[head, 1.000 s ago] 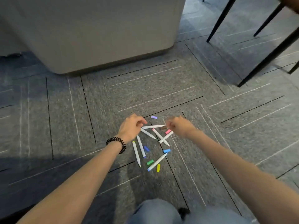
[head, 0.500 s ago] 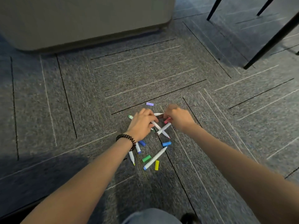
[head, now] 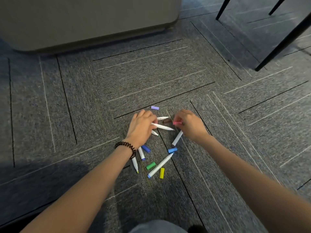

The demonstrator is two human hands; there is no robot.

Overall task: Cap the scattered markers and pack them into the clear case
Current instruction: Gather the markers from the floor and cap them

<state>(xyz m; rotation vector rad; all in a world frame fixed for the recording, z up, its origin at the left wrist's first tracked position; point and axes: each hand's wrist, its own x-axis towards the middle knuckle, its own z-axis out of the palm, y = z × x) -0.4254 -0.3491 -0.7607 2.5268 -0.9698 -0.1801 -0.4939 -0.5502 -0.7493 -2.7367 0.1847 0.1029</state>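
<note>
Markers (head: 160, 164) between hands (head: 141, 127); open carpet (head: 218, 148) around

Uncapped white markers (head: 160, 165) among loose caps (head: 151, 165)

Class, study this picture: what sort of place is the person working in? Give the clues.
Most likely an office or meeting room, seen at floor level: grey carpet tiles with a lined pattern, slim black furniture legs, and the rounded base of a pale grey unit.
</note>
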